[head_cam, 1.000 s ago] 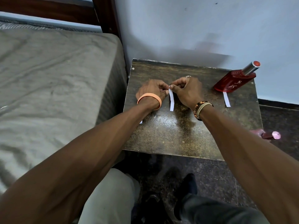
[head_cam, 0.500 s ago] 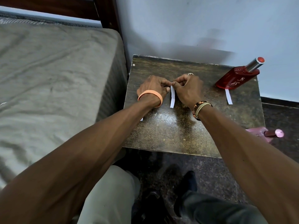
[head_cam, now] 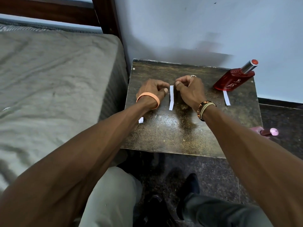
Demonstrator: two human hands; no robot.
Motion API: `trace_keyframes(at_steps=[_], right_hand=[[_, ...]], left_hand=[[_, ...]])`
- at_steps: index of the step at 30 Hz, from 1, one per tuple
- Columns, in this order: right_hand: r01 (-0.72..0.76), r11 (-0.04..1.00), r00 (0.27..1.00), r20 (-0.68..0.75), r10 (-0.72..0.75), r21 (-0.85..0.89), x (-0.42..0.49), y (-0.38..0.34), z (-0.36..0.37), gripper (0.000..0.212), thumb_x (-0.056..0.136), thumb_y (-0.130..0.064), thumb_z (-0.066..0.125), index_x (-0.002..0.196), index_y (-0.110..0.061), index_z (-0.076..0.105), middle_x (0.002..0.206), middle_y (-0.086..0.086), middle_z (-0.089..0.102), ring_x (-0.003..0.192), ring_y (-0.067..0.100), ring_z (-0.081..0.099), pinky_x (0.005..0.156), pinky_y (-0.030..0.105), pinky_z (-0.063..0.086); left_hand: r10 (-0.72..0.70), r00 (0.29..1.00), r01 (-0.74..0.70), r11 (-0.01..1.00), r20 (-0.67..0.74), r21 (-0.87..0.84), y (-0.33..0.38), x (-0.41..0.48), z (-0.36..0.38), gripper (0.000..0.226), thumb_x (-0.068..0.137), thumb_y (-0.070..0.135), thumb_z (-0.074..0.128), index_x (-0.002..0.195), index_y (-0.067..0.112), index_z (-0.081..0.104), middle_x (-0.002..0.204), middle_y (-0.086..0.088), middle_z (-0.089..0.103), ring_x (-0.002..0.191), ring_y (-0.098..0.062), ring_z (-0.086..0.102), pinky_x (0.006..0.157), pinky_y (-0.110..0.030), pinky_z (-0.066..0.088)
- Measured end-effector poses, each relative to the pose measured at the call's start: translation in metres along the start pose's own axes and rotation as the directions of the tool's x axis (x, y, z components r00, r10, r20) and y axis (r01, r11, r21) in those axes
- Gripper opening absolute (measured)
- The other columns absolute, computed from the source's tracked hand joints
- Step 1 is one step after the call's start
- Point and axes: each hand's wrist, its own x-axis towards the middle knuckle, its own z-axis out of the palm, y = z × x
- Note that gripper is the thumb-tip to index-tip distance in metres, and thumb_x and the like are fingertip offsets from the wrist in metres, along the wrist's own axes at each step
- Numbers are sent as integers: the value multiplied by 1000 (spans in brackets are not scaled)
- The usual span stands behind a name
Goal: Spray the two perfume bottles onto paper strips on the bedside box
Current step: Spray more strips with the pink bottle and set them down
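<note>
the left hand [head_cam: 152,91] and right hand [head_cam: 191,89] have their fingers [head_cam: 177,83] curled in, tips just beside the top of the strip [head_cam: 171,98] and holding nothing. the strip lies flat on the box [head_cam: 180,138] between them. it looks thin, light and floppy, so it is best pinned at one end. the red bottle [head_cam: 232,81] at the far right looks smooth and hard, and is best held round the body.

The forearms are bare. A plain orange band [head_cam: 148,99] rings the left wrist, and dark and tan woven bands [head_cam: 205,108] with orange markings ring the right. The right hand [head_cam: 190,91] wears a silver ring [head_cam: 193,76]; the left trouser leg [head_cam: 111,197] is pale grey, the right trouser leg [head_cam: 221,215] dark grey, the shoe [head_cam: 191,182] dark.
</note>
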Motion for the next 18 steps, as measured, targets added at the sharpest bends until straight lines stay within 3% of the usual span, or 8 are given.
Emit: trace_keyframes(at_steps=[3,5,10,15,18], right_hand=[[-40,993,997,-55,47,115,-13,0,-9,9,93,-16,60,94,-19,69,87,1,72,85,18,68,84,42,56],[-19,994,994,-102,30,111,-30,1,-16,9,94,-17,60,94,-22,67,85,-1,71,82,16,68,81,41,57],[71,995,989,-131,-61,69,-83,-4,-37,12,95,-20,61,100,-19,72,86,-5,70,80,11,65,75,34,56],[196,981,948,-252,-192,-12,-123,-18,-92,18,95,-20,61,107,-17,72,97,-5,71,83,4,62,75,22,52],[229,957,899,-338,-278,-178,-139,-20,-143,24,94,-19,58,115,-19,69,110,1,71,95,13,64,82,25,50]], left_hand=[[-95,993,69,956,-77,-286,-2,-7,-5,23,84,15,69,106,21,71,91,4,71,81,-9,66,75,-28,58],[-122,984,69,930,-127,-360,0,-15,-10,25,82,12,71,108,16,70,88,1,70,78,-8,65,75,-25,57],[27,988,-70,954,-150,-293,26,-49,-14,27,78,14,74,105,15,70,79,3,68,70,-3,62,72,-16,52],[188,979,-201,946,-73,-253,81,-87,1,28,76,13,75,103,17,70,80,4,66,67,-8,61,74,-30,57],[240,971,-228,942,17,-245,113,-113,22,38,72,18,79,108,17,68,87,4,66,75,-11,63,76,-32,58]])
